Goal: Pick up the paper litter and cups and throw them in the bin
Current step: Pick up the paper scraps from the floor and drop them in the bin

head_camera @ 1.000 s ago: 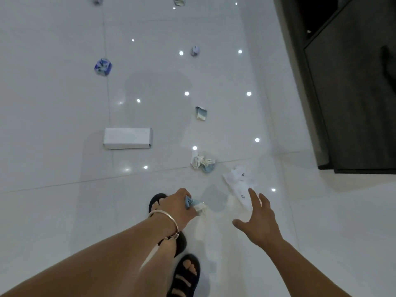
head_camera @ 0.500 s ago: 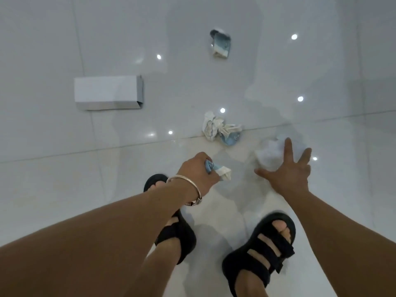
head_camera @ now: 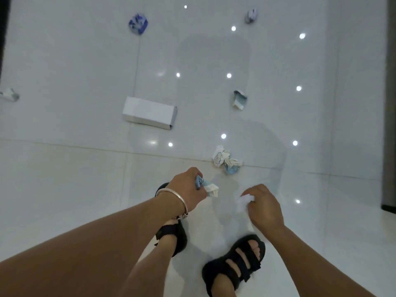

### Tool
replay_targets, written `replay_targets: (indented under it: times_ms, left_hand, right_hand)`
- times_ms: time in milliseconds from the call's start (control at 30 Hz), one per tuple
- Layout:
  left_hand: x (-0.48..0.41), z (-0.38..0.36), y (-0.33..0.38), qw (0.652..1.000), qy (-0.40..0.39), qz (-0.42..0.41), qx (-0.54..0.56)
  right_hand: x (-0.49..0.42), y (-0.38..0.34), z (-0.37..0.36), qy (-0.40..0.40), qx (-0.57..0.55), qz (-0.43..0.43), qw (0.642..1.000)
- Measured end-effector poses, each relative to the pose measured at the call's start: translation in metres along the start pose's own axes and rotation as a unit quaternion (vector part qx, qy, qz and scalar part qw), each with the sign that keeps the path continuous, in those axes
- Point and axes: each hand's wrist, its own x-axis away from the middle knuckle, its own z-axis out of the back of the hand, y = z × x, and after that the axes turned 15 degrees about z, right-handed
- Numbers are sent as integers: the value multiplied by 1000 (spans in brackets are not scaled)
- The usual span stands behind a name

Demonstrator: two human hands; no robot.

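Observation:
My left hand (head_camera: pixel 188 187), with a silver bangle at the wrist, grips a crumpled blue and white paper (head_camera: pixel 206 186). My right hand (head_camera: pixel 264 205) has its fingers curled round a white crumpled paper (head_camera: pixel 244 200) just above the floor. A crushed white and blue wad (head_camera: pixel 226 160) lies on the tile just ahead of both hands. Farther off lie a squashed cup (head_camera: pixel 239 99), a blue patterned ball (head_camera: pixel 138 24), a small pale ball (head_camera: pixel 250 16) and a scrap (head_camera: pixel 9 95) at the left edge. No bin is in view.
A white cardboard box (head_camera: pixel 150 112) lies on the glossy white floor (head_camera: pixel 64 168) ahead to the left. My feet in black sandals (head_camera: pixel 234 265) stand below the hands. A dark cabinet edge (head_camera: pixel 391 103) runs down the right side.
My right hand, open and spread over the white paper before, has closed on it and drawn back. The left hand keeps its paper. The view has tilted up again.

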Motion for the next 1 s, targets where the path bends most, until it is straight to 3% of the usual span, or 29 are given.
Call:
replay_targets:
  times_ms: [167, 333, 500, 733, 1000]
  left_hand:
    - [80, 71, -10, 997, 35, 22, 67]
    - [154, 122, -41, 985, 96, 41, 139]
    - [227, 132, -109, 947, 152, 99, 266]
    - [313, 72, -250, 874, 184, 216, 396]
    - [399, -30, -435, 786, 197, 317, 494]
  right_hand:
    - [11, -113, 62, -52, 88, 66, 993]
    - [17, -217, 95, -76, 218, 138, 963]
    - [28, -298, 85, -105, 195, 261, 940]
    - [114, -387, -12, -218, 171, 390, 878]
    - [235, -435, -180, -331, 203, 455, 801]
